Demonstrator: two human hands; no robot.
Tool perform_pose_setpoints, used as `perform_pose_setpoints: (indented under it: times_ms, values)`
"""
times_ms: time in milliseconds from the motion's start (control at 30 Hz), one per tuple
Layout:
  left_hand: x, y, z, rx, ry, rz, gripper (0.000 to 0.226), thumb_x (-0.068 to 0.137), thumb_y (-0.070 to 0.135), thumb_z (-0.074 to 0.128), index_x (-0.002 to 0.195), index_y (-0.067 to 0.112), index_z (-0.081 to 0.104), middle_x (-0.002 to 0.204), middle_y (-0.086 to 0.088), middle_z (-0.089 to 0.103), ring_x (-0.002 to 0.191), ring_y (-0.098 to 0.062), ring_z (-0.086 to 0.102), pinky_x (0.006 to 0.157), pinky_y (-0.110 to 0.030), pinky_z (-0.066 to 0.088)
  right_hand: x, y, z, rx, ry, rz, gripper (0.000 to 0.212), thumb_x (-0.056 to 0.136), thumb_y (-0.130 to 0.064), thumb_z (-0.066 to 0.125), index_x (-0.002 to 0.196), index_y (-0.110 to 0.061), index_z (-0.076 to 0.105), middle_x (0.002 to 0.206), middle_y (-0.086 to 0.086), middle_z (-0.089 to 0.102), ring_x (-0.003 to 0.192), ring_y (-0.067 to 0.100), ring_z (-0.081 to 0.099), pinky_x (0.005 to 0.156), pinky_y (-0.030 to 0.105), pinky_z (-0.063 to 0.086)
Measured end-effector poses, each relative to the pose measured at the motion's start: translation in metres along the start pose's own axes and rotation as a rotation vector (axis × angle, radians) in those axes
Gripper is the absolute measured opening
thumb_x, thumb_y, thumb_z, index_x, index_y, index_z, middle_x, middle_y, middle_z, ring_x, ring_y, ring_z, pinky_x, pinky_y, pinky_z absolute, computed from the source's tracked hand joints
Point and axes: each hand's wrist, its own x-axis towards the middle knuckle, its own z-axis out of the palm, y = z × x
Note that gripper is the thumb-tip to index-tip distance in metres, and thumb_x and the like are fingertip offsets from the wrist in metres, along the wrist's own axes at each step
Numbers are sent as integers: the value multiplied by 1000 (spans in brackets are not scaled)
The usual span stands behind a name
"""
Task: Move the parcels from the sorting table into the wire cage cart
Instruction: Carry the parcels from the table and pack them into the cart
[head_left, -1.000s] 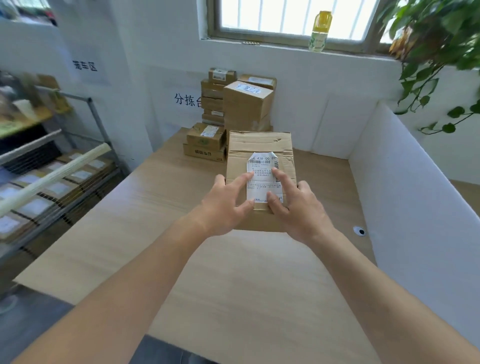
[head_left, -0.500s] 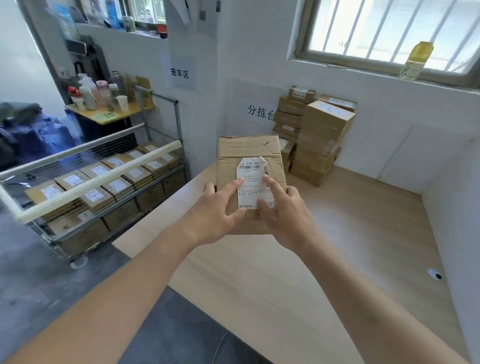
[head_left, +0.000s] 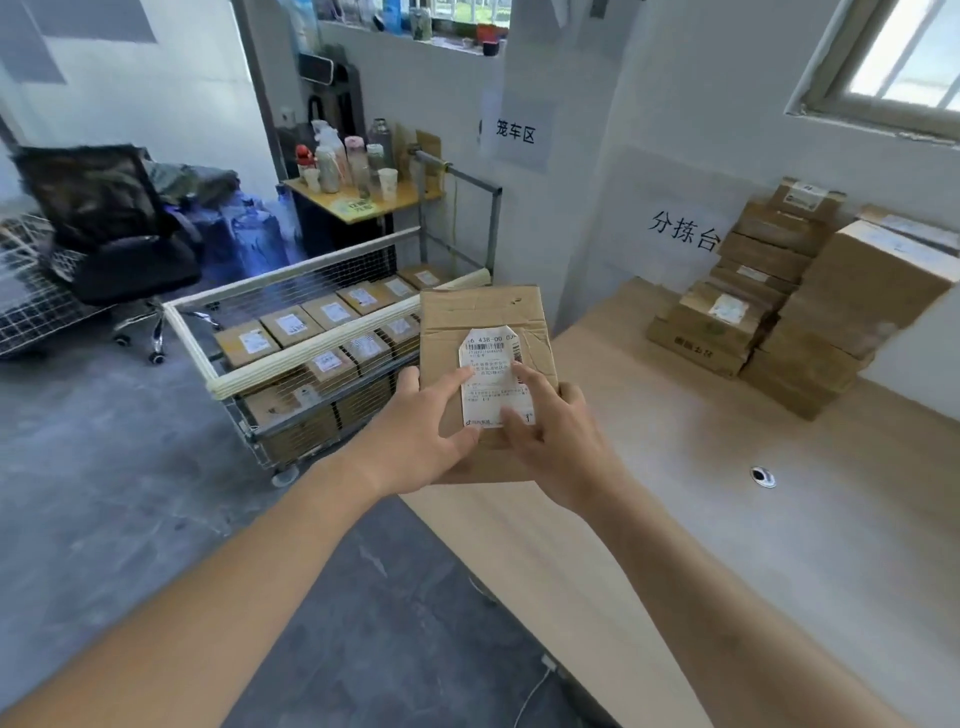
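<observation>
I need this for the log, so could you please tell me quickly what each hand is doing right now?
Left hand: holding the cardboard parcel, thumb on top.
Right hand: holding the same parcel, fingers on its label.

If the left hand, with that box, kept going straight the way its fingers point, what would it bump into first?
The left hand grips the parcel with its fingers pointing up and right, away from the person. Pushed on that way, the parcel looks likely to meet the white wall beside the wire cage cart first, though depth is hard to judge.
</observation>
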Motion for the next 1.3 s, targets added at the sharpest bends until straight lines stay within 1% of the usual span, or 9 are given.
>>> perform_pose_setpoints:
  times_ms: [67, 200, 300, 433, 700, 833, 1033, 1133, 1300]
  values:
    - [6, -21, -11, -4, 12, -33, 74, 98, 51, 62, 161, 42, 23, 144, -1, 30, 119, -20, 51, 97, -29, 48, 19, -11, 19, -3, -43, -26, 58, 103, -51, 49, 157, -50, 27, 127, -2, 41, 108, 18, 53, 84, 31, 45]
    - [25, -64, -32, -5, 40, -116, 74, 99, 50, 61, 161, 41, 22, 144, 0, 30, 126, -21, 50, 103, -32, 47, 66, -30, 61, 32, -137, -61, 57, 104, -48, 51, 157, -47, 28, 130, 0, 39, 109, 17, 50, 92, 32, 51]
    - [45, -93, -46, 7, 60, -187, 74, 99, 50, 60, 162, 41, 21, 149, -3, 28, 133, -24, 47, 102, -29, 41, 107, -41, 90, 54, -203, -84, 57, 105, -46, 52, 157, -45, 29, 129, 0, 39, 105, 16, 53, 87, 28, 48]
    - [75, -131, -65, 18, 108, -282, 74, 98, 52, 60, 161, 45, 21, 150, -2, 27, 130, -24, 50, 106, -34, 45, 163, -55, 125, 31, -265, -161, 57, 103, -51, 49, 155, -49, 26, 128, 0, 42, 99, 19, 60, 90, 40, 55]
    - [116, -201, -104, -11, 167, -436, 74, 97, 53, 61, 160, 44, 23, 144, -2, 32, 132, -25, 48, 111, -37, 44, 252, -95, 187, 28, -419, -246, 59, 103, -52, 51, 156, -48, 27, 129, -1, 42, 95, 11, 59, 87, 38, 58]
    - [136, -246, -128, -28, 187, -478, 74, 97, 51, 63, 160, 43, 26, 143, -2, 31, 132, -26, 48, 112, -38, 43, 289, -122, 224, 27, -466, -265, 59, 103, -51, 51, 156, -48, 27, 127, 1, 43, 96, 13, 59, 87, 40, 59]
    - [171, -336, -172, -51, 148, -500, 73, 98, 51, 62, 160, 43, 24, 144, -2, 30, 127, -25, 50, 107, -34, 46, 343, -166, 300, 21, -488, -233, 59, 102, -52, 52, 155, -50, 26, 126, 0, 43, 96, 16, 61, 86, 41, 60]
    - [184, -378, -193, -66, 114, -504, 73, 98, 52, 61, 160, 42, 24, 144, -3, 30, 128, -26, 50, 109, -39, 47, 365, -189, 335, 11, -497, -198, 60, 102, -51, 53, 156, -49, 26, 129, 0, 43, 95, 16, 62, 86, 41, 60]
    - [210, -444, -232, -79, 39, -500, 74, 97, 52, 62, 160, 42, 23, 144, -2, 30, 132, -27, 47, 112, -41, 46, 400, -224, 387, 26, -526, -138, 61, 102, -49, 54, 157, -47, 27, 132, 0, 42, 94, 14, 64, 83, 34, 60]
